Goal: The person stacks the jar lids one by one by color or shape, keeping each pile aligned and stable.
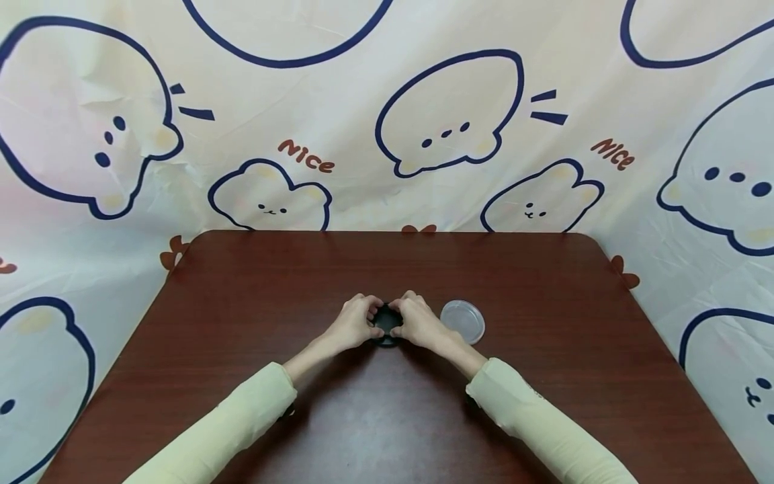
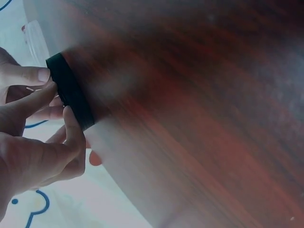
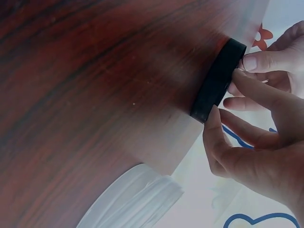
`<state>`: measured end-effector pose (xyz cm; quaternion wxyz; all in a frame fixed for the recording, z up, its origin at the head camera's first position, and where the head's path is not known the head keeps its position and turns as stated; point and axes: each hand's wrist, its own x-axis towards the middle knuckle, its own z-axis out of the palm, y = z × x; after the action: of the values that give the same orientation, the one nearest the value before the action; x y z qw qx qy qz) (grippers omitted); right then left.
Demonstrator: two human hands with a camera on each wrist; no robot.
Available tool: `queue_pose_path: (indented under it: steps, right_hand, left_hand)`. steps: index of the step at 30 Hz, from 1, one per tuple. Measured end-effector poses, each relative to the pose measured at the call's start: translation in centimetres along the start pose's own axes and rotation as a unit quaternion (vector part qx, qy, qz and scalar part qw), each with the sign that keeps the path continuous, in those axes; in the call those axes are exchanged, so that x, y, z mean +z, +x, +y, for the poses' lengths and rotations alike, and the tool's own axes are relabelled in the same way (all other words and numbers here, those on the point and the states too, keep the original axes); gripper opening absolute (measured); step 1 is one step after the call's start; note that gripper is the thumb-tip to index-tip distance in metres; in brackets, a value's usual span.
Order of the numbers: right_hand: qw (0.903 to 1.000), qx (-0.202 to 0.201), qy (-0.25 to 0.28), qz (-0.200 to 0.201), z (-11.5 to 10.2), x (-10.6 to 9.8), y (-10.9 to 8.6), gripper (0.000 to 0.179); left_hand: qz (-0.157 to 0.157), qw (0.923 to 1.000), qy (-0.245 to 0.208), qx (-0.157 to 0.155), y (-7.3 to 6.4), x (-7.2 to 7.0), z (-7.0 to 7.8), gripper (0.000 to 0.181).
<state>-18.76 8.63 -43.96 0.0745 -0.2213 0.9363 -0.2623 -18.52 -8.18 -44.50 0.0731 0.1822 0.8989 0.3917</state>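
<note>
A black, round, shallow dish-like piece (image 1: 387, 324) lies flat on the table between both hands. My left hand (image 1: 355, 322) has its fingertips on the left part of it, thumb at the near side and fingers at the far side. On the right part, my right hand (image 1: 418, 323) holds it in a mirrored way. Both wrist views show the piece edge-on, with the left hand (image 2: 45, 154) and right hand (image 3: 266, 142) pinching at its upper rim. What lies inside the rim is mostly hidden by the fingers.
A clear round plastic lid or shallow container (image 1: 462, 322) with a ridged side sits just right of the right hand, close to the wrist. The brown wooden table (image 1: 387, 417) reaches back to a cream cloth (image 1: 363, 121) printed with cartoon animals, which hangs around it.
</note>
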Motion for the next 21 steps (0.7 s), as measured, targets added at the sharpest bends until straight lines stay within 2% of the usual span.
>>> queue_pose_path:
  steps: [8,11,16,19,21]
  right_hand:
    - [0.9996,-0.014,0.019,0.017,0.1,0.2,0.2,0.044]
    - [0.9986,-0.015,0.045,0.023,0.3,0.1,0.3,0.04]
    - [0.9898,0.022,0.138,0.028,0.7,-1.2,0.2,0.038]
    - [0.9813,0.054,0.183,0.024,1.0,-2.1,-0.3,0.039]
    - [0.9793,0.06,0.192,0.025,1.4,-2.7,-0.6,0.039]
  left_hand:
    - [0.015,0.9991,-0.032,-0.024,0.0,-0.4,-0.6,0.043]
    - [0.019,0.997,-0.065,-0.038,-0.1,-0.6,-0.7,0.04]
    - [0.033,0.9868,-0.144,-0.066,-0.3,-1.1,-0.8,0.037]
    - [0.049,0.9815,-0.168,-0.078,-0.4,-1.6,-0.9,0.033]
    - [0.054,0.9795,-0.176,-0.081,-0.4,-2.0,-0.9,0.031]
